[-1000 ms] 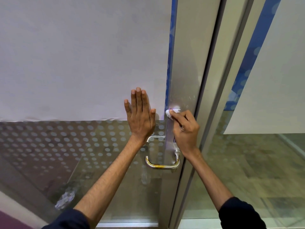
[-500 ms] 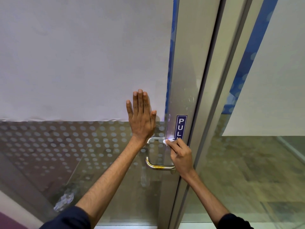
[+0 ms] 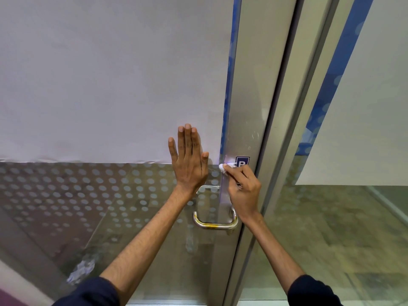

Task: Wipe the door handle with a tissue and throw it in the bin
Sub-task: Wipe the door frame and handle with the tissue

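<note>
Where the brushed metal door stile point(image 3: 245, 120) meets the glass, a small wad of white tissue point(image 3: 223, 167) is pinched against the stile's left edge, just above the door handle point(image 3: 215, 225) and touching the lower corner of a dark blue sign point(image 3: 242, 161) on which only a white letter P shows. The handle is a rounded U-shaped bar of polished steel, its lower bend catching a yellow glint; its upper arm runs behind the wrist of the left hand point(image 3: 189, 166).

The glass pane point(image 3: 110, 206) carries rows of frosted dots across its lower part, and a large sheet of pale matt paper point(image 3: 99, 80) covers it above, edged by a blue strip along the stile. To the right a second metal frame and another glass panel point(image 3: 331, 228) show a greenish tiled floor beyond.

The right hand point(image 3: 244, 193) is curled, thumb and forefinger clamped on the tissue, wrist low beside the handle's right end. The left hand lies flat and open on the glass, fingers together and pointing up, thumb spread. Both forearms are bare, with dark sleeves pushed up.
</note>
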Available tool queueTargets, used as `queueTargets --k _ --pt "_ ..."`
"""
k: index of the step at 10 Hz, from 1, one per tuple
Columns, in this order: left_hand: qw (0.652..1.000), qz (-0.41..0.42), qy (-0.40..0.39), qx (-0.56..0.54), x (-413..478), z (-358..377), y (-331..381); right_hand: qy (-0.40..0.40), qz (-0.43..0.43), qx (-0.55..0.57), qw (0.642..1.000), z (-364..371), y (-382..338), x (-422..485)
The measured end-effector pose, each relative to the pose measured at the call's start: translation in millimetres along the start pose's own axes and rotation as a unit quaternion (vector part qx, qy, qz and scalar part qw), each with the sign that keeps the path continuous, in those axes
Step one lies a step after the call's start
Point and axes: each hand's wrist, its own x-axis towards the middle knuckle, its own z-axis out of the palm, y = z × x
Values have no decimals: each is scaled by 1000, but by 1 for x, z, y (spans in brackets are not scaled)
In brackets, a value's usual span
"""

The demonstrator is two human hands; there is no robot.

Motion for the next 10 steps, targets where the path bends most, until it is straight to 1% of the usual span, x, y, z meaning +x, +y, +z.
queueTargets --k 1,2,3,4,6,7,9,10 --pt "1000 1 2 -3 0 0 0 -37 -5 -4 999 1 9 -23" --pt "1000 1 1 -4 0 -1 1 -85 -12 -38 996 -2 18 -45" --pt "1000 -1 -2 -4 1 -4 3 -121 13 -54 991 -4 19 -56" --pt "1000 1 -2 -2 2 -6 5 -131 58 -30 989 -8 14 -54" --pt "1000 1 -4 -3 1 -6 4 -77 171 23 982 -25 12 -51" --pt "1000 2 -2 -4 1 -6 3 -100 204 14 974 -35 22 -60" --pt "1000 3 0 -7 0 -5 2 -172 229 -22 958 -33 32 -82" --pt "1000 3 -2 -9 0 -5 2 -188 243 -30 951 -26 32 -87"
